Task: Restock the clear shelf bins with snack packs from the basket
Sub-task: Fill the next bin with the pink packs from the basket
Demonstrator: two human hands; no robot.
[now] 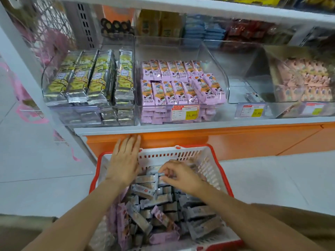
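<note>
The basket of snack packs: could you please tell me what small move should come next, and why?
Probably lift the grey pack that the right hand pinches up to the nearly empty bin, which holds one similar pack; the left hand lies flat at the basket rim.

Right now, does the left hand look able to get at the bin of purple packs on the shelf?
Probably yes. The left hand lies open and empty over the far rim of the basket, just below the bin of purple packs, whose top is open, with nothing between them.
</note>
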